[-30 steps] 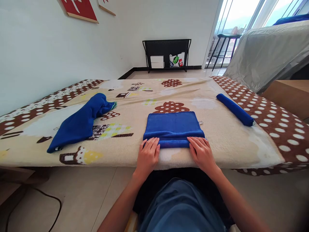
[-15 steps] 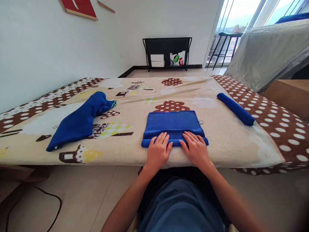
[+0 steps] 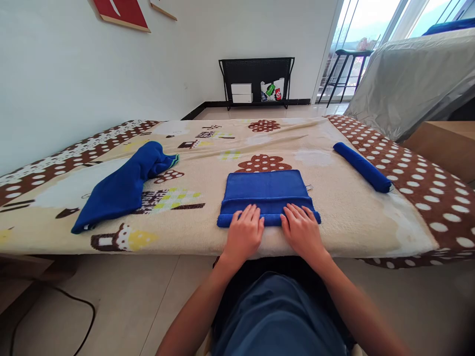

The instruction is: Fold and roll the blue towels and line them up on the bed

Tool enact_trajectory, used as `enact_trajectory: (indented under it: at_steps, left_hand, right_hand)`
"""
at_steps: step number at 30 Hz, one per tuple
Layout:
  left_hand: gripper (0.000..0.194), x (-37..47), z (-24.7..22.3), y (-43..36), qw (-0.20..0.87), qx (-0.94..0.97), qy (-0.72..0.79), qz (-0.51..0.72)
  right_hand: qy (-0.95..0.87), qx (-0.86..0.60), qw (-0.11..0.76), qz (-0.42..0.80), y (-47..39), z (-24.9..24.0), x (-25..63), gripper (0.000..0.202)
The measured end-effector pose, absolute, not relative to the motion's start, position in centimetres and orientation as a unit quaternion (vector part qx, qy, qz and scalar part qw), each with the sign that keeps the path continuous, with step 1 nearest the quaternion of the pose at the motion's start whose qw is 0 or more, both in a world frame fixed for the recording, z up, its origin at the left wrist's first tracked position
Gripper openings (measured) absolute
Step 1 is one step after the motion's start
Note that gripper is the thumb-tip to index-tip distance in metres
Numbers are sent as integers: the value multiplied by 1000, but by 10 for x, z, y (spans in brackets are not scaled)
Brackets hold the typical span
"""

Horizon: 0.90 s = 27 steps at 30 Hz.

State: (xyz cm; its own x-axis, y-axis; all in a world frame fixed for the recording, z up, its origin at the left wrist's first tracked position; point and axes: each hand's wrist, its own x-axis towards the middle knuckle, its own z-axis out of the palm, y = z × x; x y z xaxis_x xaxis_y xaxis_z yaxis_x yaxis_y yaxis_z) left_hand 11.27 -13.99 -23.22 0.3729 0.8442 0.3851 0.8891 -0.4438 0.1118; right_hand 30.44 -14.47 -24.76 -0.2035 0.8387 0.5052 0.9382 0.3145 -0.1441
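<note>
Evenly, low center of frame, left hand (image 3: 245, 230) and right hand (image 3: 302, 229), fingers slightly spread, rest on rolled edge (image 3: 272, 220) of blue cloth (image 3: 264, 184) (long axis left-right), flat part beyond fingertips.

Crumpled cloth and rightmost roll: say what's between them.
The head view shows a partly rolled cloth under the left hand and right hand, on the patterned blanket.

The partly rolled blue rectangular cloth (image 3: 263, 185) lay near the front edge of the cream-and-brown patterned blanket (image 3: 200, 225), the bare left hand (image 3: 244, 231) and bare right hand (image 3: 302, 231) side by side on its near part. Left of it lay the crumpled blue cloth (image 3: 118, 193); right, the tightly rolled blue cloth (image 3: 361, 167). Beyond the blanket stood the black metal rack (image 3: 256, 71), holding 2 stacked white rectangular boxes (image 3: 241, 93).
</note>
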Motion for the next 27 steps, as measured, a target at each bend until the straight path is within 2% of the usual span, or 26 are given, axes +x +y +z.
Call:
enact_trajectory:
  at_steps: [3, 6, 10, 18, 22, 27]
  left_hand:
    - [44, 131, -233, -134, 35, -853, -486, -188]
    - [46, 132, -234, -129, 31, -833, -517, -195]
    - [50, 107, -234, -128, 44, -785, -582, -210]
    - [45, 44, -239, -133, 74, -739, -631, -223]
    - [40, 32, -241, -140, 104, -748, -611, -239]
    - [41, 17, -245, -160, 133, -815, -497, -267]
  right_hand:
    - [-790, -559, 243, -75, -140, -245, 289, 40]
    - [-775, -581, 239, -66, -134, -244, 291, 43]
    - [-728, -633, 249, -82, -131, -247, 314, 52]
    - [-708, -644, 258, -136, -136, -261, 352, 51]
    - [-709, -635, 265, -157, -141, -262, 363, 47]
    - [-749, -538, 343, -178, -158, -261, 381, 26]
